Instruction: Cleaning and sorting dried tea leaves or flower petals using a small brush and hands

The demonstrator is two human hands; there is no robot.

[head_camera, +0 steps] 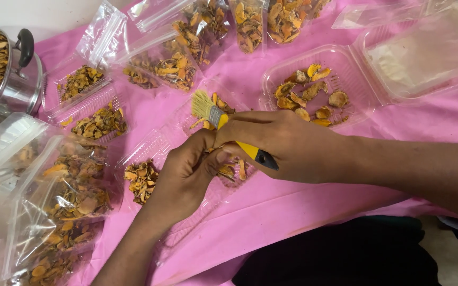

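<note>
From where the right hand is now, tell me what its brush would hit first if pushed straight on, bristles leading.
The right hand points the paintbrush up-left. Going on, it would probably first meet the clear bag of dried orange slices, though depth is unclear.

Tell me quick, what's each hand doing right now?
Left hand: closed, fingers curled; what it pinches cannot be told.
Right hand: closed on the yellow-handled paintbrush with pale bristles.
</note>
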